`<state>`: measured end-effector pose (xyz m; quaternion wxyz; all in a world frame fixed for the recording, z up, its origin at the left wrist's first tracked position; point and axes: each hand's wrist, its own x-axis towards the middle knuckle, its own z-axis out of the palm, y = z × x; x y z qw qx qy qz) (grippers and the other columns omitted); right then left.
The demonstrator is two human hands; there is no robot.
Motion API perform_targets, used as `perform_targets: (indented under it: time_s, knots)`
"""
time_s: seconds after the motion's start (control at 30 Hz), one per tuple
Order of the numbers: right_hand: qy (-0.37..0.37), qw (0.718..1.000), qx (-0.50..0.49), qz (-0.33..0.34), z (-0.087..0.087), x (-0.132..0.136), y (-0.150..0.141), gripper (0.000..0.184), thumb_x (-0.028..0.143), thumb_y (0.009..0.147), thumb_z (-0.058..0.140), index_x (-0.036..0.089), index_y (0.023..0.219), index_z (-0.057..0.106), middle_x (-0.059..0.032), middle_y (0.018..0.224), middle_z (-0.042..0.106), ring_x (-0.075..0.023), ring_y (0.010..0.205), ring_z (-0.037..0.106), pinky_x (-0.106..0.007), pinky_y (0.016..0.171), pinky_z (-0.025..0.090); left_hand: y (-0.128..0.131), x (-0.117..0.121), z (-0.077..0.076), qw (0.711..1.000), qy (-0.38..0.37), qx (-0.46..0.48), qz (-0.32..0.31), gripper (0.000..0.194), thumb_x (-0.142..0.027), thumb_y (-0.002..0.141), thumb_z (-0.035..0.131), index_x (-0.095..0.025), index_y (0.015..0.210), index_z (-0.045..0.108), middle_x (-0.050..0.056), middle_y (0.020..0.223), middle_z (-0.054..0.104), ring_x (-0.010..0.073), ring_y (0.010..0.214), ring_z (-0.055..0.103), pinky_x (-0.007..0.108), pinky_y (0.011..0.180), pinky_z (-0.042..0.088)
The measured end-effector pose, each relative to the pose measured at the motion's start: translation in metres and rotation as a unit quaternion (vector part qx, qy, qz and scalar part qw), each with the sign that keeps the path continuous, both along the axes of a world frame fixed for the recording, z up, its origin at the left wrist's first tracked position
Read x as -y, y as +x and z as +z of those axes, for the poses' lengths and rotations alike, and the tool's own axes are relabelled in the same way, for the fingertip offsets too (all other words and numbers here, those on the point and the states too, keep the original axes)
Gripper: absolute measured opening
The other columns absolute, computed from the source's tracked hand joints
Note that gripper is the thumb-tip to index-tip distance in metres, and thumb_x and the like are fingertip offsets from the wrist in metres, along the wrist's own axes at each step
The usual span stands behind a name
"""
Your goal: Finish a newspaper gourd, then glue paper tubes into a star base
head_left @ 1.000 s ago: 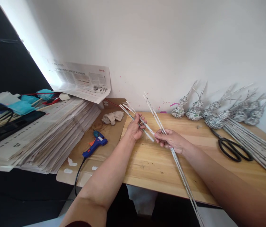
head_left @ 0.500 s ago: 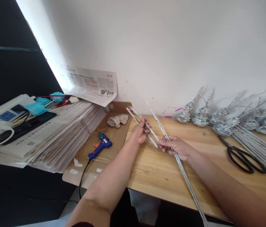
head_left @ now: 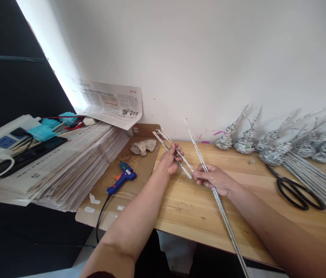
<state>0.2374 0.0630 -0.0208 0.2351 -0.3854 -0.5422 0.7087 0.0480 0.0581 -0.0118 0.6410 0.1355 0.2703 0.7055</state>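
Above the wooden table point(head_left: 180, 210), long paper rods point(head_left: 222, 210) run through the right hand point(head_left: 213, 179), closed around them, slanting from far left to near right. The left hand point(head_left: 171, 160), fingers curled, grips short paper sticks point(head_left: 186, 172) just left of the rods, on a similar slant; the right fingertips point(head_left: 196, 175) are at one stick's near end, apparently touching it.

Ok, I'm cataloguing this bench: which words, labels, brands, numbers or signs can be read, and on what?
None reads clearly.
Newspaper sheet by the wall: print too blurred.
Newspaper stack: characters too blurred.
Glue gun: label too small.
Cardboard: pale mark unclear.
Held paper sticks: print too small.
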Motion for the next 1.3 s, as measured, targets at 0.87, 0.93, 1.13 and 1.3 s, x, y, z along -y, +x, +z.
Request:
perform_targets:
  time_s: [0.87,0.93,1.13,1.3]
  knots:
    - [0.013,1.0,0.021,-0.008,-0.005,0.006,-0.007,0.033,0.03,0.063,0.089,0.016,0.08,0.065,-0.0029,0.068,0.071,-0.0128,0.055,0.066,-0.02,0.047,0.042,0.008,0.002,-0.001,1.0,-0.007,0.003,-0.029,0.024,-0.037,0.095,0.057,-0.017,0.081,0.055,-0.007,0.057,0.044,0.0062,0.046,0.043,0.021,0.058,0.051]
    - [0.011,1.0,0.026,-0.006,-0.004,0.008,-0.008,0.032,0.03,0.064,0.089,0.015,0.076,0.064,-0.0017,0.064,0.069,-0.0128,0.053,0.065,-0.021,0.049,0.045,0.008,0.002,0.0,1.0,-0.01,0.008,-0.027,0.026,-0.037,0.096,0.053,-0.017,0.079,0.055,-0.007,0.056,0.041,0.0057,0.044,0.04,0.018,0.054,0.048]
    - [0.007,0.999,0.032,0.022,0.001,0.01,-0.007,0.031,0.03,0.065,0.089,0.015,0.074,0.063,-0.0019,0.064,0.069,-0.0127,0.052,0.065,-0.024,0.053,0.051,0.007,0.0,-0.002,0.999,-0.007,0.018,-0.029,0.028,-0.04,0.095,0.055,-0.016,0.08,0.055,-0.007,0.057,0.041,0.0045,0.044,0.038,0.015,0.051,0.045]
    - [0.001,0.998,0.043,0.04,0.0,0.009,-0.007,0.033,0.04,0.071,0.085,0.014,0.076,0.064,-0.0035,0.066,0.069,-0.0124,0.051,0.066,-0.016,0.036,0.029,0.005,0.001,-0.002,0.998,0.002,0.034,-0.049,0.03,-0.042,0.091,0.062,-0.017,0.078,0.052,-0.008,0.056,0.035,0.0032,0.042,0.032,0.012,0.042,0.035]
